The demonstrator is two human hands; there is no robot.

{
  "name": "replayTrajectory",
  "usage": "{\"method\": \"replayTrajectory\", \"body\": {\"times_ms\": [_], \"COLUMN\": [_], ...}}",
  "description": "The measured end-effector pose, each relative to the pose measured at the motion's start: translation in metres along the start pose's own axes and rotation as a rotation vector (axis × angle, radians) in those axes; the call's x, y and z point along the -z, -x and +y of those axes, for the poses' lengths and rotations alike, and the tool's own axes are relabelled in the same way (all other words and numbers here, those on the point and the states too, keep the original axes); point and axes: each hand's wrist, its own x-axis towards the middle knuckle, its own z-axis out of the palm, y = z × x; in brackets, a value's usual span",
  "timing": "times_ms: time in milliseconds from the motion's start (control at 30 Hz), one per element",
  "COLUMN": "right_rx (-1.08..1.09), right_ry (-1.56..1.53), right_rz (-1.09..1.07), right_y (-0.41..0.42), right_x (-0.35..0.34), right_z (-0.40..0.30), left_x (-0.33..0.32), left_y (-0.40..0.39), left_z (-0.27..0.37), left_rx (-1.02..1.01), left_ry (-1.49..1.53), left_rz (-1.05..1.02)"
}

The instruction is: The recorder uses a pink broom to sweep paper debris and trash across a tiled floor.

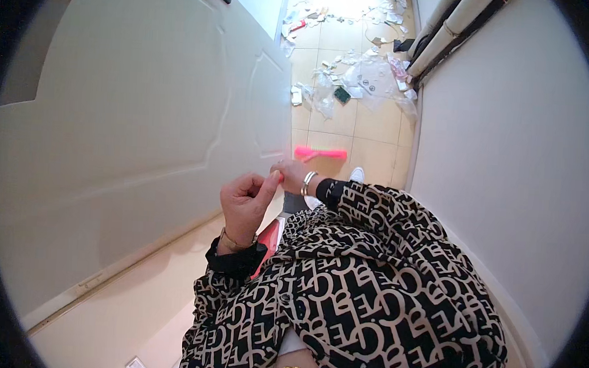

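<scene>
A bright pink broom head (321, 153) with pale green bristles rests over the tiled floor in front of me, slightly blurred. Its handle is mostly hidden by my hands. My right hand (293, 175), wearing a bracelet at the wrist, is wrapped around the red handle (281, 177). Close beside it and nearer to me, my left hand (244, 199) has curled fingers, its thumb pressed along the top end of that handle. The palm side of both grips is partly hidden.
Torn paper and plastic wrapping (372, 80) litter the tiles ahead, with a dark green piece (342, 95) among them. A white panelled door (144, 91) stands at left. Pipes (450, 32) run along the right wall (505, 160). A red flat object (268, 240) is partly hidden by my sleeve.
</scene>
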Motion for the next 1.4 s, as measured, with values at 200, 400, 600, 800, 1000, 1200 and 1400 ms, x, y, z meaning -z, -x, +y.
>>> {"method": "replayTrajectory", "body": {"times_ms": [200, 400, 600, 800, 1000, 1200, 1400], "right_rx": [0.072, 0.125, 0.010, -0.104, -0.018, -0.251, -0.449], "right_ry": [0.098, 0.064, 0.044, 0.155, 0.273, 0.321, 0.242], "right_rz": [0.137, 0.186, 0.054, 0.122, -0.157, -0.038, 0.239], "right_y": [-0.008, 0.022, 0.036, 0.019, 0.029, 0.058, 0.069], "right_x": [0.025, 0.011, 0.003, 0.052, 0.125, 0.160, 0.126], "right_z": [0.033, 0.009, 0.020, 0.024, 0.003, 0.042, 0.107], "left_x": [-0.030, -0.013, -0.019, -0.031, -0.010, -0.043, -0.100], "left_y": [0.023, 0.057, 0.019, 0.006, 0.011, -0.050, -0.066], "left_z": [-0.039, -0.035, -0.018, -0.009, -0.005, -0.024, -0.048], "left_rx": [-0.113, -0.153, -0.096, -0.139, -0.283, 0.018, 0.052], "left_ry": [-0.071, -0.078, -0.055, -0.102, 0.176, 0.275, 0.170], "left_rz": [-0.069, 0.027, -0.131, -0.154, -0.347, -0.453, -0.490]}}
